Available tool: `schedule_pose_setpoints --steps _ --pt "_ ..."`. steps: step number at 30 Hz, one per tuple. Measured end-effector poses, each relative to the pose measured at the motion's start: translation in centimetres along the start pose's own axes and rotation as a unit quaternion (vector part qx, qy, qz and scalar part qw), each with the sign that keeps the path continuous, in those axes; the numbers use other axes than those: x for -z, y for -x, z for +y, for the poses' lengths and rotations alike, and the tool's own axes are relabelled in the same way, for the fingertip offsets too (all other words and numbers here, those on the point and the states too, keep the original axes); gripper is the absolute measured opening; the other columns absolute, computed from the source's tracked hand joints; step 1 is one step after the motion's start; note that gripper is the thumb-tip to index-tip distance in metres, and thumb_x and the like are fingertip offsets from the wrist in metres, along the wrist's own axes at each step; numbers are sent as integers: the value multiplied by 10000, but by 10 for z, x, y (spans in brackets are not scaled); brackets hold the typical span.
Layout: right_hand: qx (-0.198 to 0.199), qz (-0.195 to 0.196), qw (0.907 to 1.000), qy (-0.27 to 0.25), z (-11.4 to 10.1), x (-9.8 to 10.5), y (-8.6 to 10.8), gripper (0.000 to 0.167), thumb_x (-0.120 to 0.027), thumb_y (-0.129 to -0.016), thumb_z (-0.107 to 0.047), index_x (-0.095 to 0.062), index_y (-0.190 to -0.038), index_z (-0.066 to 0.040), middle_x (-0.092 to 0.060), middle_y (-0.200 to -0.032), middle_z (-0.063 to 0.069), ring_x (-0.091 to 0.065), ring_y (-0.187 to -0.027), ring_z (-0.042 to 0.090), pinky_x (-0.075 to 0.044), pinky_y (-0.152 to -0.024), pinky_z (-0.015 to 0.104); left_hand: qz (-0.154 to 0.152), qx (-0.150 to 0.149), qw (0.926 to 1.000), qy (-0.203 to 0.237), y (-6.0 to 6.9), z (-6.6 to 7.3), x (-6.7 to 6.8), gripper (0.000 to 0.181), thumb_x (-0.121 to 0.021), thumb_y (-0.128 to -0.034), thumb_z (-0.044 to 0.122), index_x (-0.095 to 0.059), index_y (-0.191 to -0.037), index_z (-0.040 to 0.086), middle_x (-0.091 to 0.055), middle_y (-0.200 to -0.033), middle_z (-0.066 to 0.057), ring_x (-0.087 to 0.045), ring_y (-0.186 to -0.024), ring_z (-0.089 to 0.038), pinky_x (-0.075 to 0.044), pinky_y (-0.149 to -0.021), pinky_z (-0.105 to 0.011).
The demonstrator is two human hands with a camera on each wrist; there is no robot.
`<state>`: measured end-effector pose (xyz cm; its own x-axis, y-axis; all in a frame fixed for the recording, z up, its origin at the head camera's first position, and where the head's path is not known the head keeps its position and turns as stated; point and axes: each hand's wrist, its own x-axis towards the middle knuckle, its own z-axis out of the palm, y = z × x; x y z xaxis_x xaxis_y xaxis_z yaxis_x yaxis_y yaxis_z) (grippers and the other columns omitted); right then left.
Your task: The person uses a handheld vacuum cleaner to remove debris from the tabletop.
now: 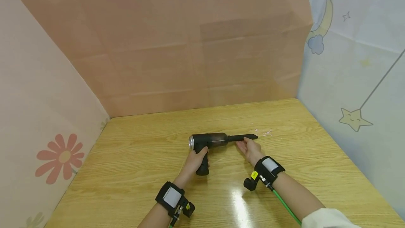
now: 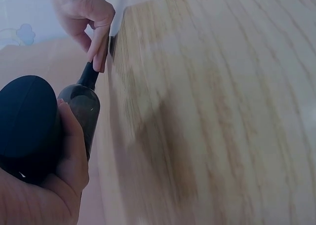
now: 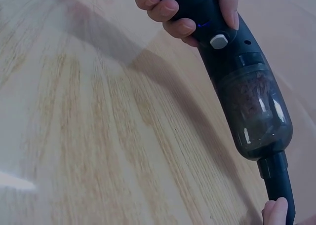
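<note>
A black handheld vacuum cleaner is held sideways over the wooden table, its slim nozzle pointing right. My left hand grips its pistol handle, fingers wrapped round it. Farther along, my right hand pinches the nozzle near its tip between thumb and fingers. Through the smoky clear dust cup, pinkish bits show in the right wrist view. A silver button sits near the left hand, with a small blue light beside it. Just beyond the nozzle tip lie small pink and white scraps.
The wood-grain table meets a brown papered wall at the back. Pale printed panels with stars and a flower stand at both sides. Each wrist wears a black strap with a camera; a green cable trails from the right one.
</note>
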<state>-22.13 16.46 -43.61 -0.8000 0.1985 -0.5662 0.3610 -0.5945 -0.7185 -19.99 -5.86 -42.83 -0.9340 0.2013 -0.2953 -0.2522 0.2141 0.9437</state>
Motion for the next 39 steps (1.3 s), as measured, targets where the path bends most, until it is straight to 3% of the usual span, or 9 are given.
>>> schedule_pose_setpoints --steps 6,12,17,20,23,26,30,39 --pt "38 15 10000 81 -2 -3 -2 464 -348 -1031 -138 -268 -1465 8 -561 -867 30 -644 -709 48 -504 -910 178 -20 34 9999 140 -6 2 0 405 -469 -994 346 -500 -1086 -47 -564 -790 -36 -616 -639 -119 -519 -636 -256" --pt "58 181 9998 81 -3 -4 -6 460 -351 -1033 -145 -287 -1467 -8 -554 -915 35 -636 -705 34 -508 -907 182 30 105 9999 -38 -9 6 -1 422 -470 -990 358 -501 -1096 -49 -561 -789 -27 -599 -618 -98 -510 -640 -251" --pt "118 314 9994 -2 -4 -5 -6 459 -363 -1030 -144 -299 -1464 -12 -558 -862 18 -634 -698 33 -507 -903 175 -28 75 9999 -66 -10 8 -2 430 -461 -995 356 -488 -1114 -57 -554 -802 -30 -599 -630 -102 -513 -641 -259" --pt "132 300 9995 -38 -5 -5 -6 462 -362 -1030 -148 -293 -1465 -11 -569 -806 0 -638 -703 34 -499 -917 175 -49 73 9999 -56 -5 15 -1 403 -455 -1001 319 -484 -1102 -70 -546 -797 -36 -610 -635 -117 -514 -632 -257" --pt "138 257 9996 -57 -5 -5 -5 463 -361 -1030 -149 -291 -1467 -11 -574 -782 -6 -640 -705 33 -489 -933 178 -75 15 10000 7 7 29 0 357 -453 -1002 274 -493 -1072 -74 -541 -785 -38 -618 -638 -123 -516 -629 -252" --pt "136 232 9996 -53 -6 -6 -5 464 -362 -1030 -149 -290 -1466 -10 -581 -768 -6 -644 -705 34 -497 -919 173 -40 -20 10000 20 3 26 -1 365 -461 -997 290 -496 -1077 -64 -554 -795 -49 -608 -614 -110 -517 -624 -251" --pt "121 253 9996 -40 -6 -7 -7 451 -371 -1030 -154 -309 -1454 -14 -589 -764 -4 -648 -709 40 -513 -888 169 26 -59 10000 -44 -15 10 0 410 -472 -989 348 -501 -1094 -47 -562 -806 -43 -600 -590 -96 -528 -624 -261" --pt "88 160 9998 -72 -1 -8 -12 454 -373 -1027 -143 -297 -1457 -18 -599 -771 0 -657 -710 45 -509 -899 174 28 -50 9999 -94 -14 8 4 437 -473 -990 363 -494 -1111 -56 -574 -828 -58 -631 -634 -126 -536 -643 -271"
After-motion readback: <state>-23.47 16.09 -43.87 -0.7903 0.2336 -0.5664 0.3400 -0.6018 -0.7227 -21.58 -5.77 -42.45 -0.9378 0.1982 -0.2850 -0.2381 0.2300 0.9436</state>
